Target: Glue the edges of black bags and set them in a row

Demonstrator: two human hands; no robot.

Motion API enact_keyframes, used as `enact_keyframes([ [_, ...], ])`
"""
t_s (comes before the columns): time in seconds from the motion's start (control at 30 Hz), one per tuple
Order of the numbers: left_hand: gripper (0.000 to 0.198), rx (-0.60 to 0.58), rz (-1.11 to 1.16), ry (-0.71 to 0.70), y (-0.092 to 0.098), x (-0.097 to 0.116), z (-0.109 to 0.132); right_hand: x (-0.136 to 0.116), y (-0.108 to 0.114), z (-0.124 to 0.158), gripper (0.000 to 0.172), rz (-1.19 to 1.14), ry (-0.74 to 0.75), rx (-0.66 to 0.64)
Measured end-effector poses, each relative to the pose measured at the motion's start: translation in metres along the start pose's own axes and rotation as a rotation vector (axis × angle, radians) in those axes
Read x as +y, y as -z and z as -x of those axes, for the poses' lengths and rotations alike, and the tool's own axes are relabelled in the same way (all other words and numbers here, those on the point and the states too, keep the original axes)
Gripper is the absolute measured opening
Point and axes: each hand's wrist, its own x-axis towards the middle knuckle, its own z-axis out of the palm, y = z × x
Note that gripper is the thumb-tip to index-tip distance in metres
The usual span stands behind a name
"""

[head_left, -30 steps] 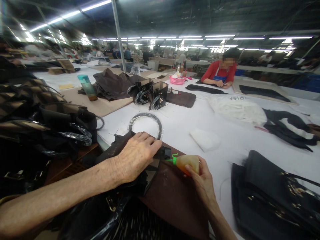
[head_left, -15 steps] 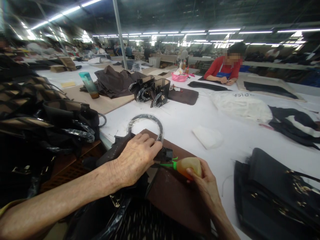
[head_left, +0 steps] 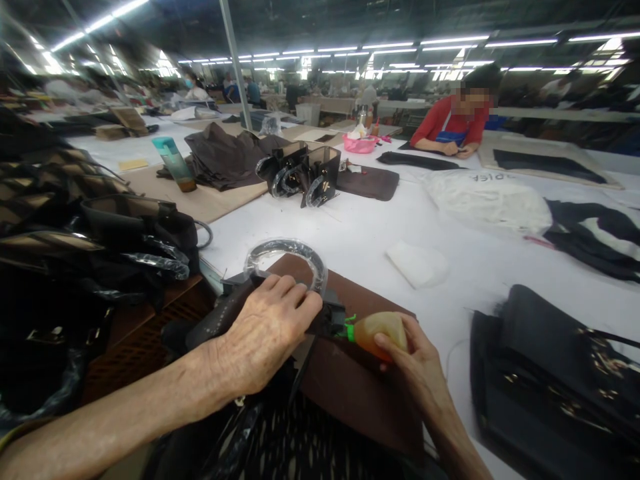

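My left hand (head_left: 273, 327) is closed over the upper edge of a black handbag (head_left: 220, 320), below its round plastic-wrapped handle (head_left: 287, 250). Its fingertips are hidden behind the bag's edge. In my right hand (head_left: 413, 353) is a squeeze glue bottle (head_left: 377, 333) with amber liquid and a green cap, lying nearly level. The bottle's nozzle points left at the bag, close to my left fingers, and its tip is hidden by the black material. Under the bag and bottle lies a brown board (head_left: 350, 393).
Black handbags (head_left: 135, 227) crowd the left side, and another black bag (head_left: 550, 373) lies at right. Small bags (head_left: 320, 173), a teal-lidded bottle (head_left: 174, 165) and a pink basket (head_left: 360, 143) stand farther back. A person in red (head_left: 450, 123) works across the white table (head_left: 360, 233).
My right hand has brought the glue bottle's nozzle in against the bag, so its tip no longer shows. The bag's handle has tilted slightly. The view has shifted a little.
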Motion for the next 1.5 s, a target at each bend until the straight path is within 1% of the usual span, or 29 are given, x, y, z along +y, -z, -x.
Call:
enact_keyframes([
  [0.1,0.019,0.002,0.014,-0.006,-0.003,-0.001,0.001,0.000,0.001,0.000,0.041,-0.027,-0.013,-0.017],
  [0.23,0.020,-0.010,0.012,-0.007,-0.003,-0.001,0.002,0.003,0.001,0.000,0.043,-0.043,-0.027,0.017],
  [0.33,0.022,-0.043,0.008,-0.018,-0.001,-0.001,0.002,0.004,0.002,-0.001,0.039,-0.029,-0.011,0.033],
  [0.43,0.022,-0.051,0.006,-0.028,0.000,-0.001,0.002,0.003,0.002,-0.001,0.036,-0.022,0.006,0.012],
  [0.67,0.024,-0.066,0.007,-0.031,0.001,-0.001,0.003,0.003,-0.002,-0.001,0.042,0.006,-0.008,0.004],
  [0.8,0.021,-0.050,0.006,-0.037,0.000,-0.001,0.004,-0.001,-0.001,0.003,0.042,0.004,-0.016,-0.045],
  [1.03,0.019,0.041,-0.012,-0.047,-0.012,-0.001,0.006,-0.013,-0.002,0.013,0.042,0.030,-0.048,-0.096],
  [1.3,0.020,0.036,-0.027,-0.058,-0.011,-0.002,0.006,-0.023,-0.004,0.025,0.043,-0.008,-0.084,-0.135],
  [1.37,0.022,0.027,-0.040,-0.067,-0.011,-0.002,0.006,-0.024,-0.004,0.027,0.045,-0.024,-0.097,-0.140],
  [1.5,0.024,0.048,-0.047,-0.060,-0.014,-0.002,0.007,-0.021,-0.006,0.033,0.048,-0.051,-0.110,-0.161],
])
